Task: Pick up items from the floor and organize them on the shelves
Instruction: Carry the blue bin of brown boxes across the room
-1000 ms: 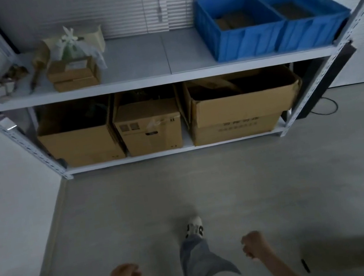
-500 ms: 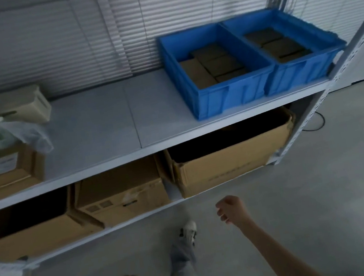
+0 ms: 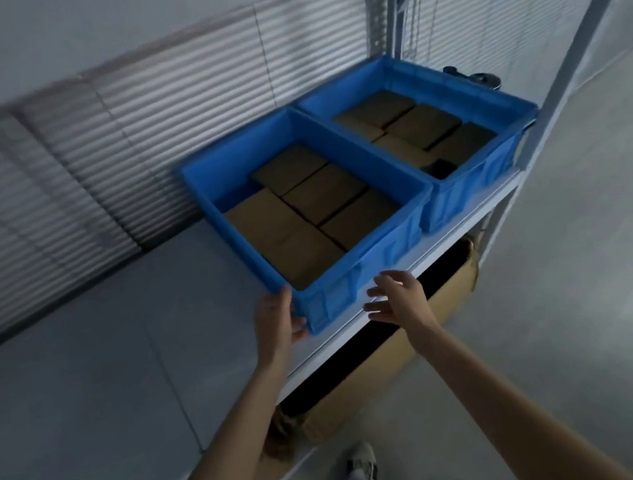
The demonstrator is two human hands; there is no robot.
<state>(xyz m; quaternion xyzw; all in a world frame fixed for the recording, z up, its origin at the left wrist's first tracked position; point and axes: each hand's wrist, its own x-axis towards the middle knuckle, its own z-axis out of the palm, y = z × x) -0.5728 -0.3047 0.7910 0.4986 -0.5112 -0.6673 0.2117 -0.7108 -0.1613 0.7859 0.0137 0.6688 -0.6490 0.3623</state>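
Two hands at the blue crate (image 3: 356, 287) on the shelf (image 3: 120, 377): left hand (image 3: 278, 321) grips its near-left corner, right hand (image 3: 397, 297) spread-fingered just beside the front wall.

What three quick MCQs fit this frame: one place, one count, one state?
1. Where is the left hand?
A) at the near corner of the left blue bin
B) flat on the floor
C) on the window blinds

2. How many blue bins stand on the shelf?
A) one
B) three
C) two

3. What state is the right hand in?
A) clenched in a fist
B) open, fingers spread
C) gripping a brown box

Answers:
1 A: its thumb lies at the rim and its fingers wrap the bin's corner.
2 C: the left blue bin and the right blue bin sit side by side.
3 B: its fingers are spread by the left bin's front wall and hold nothing.
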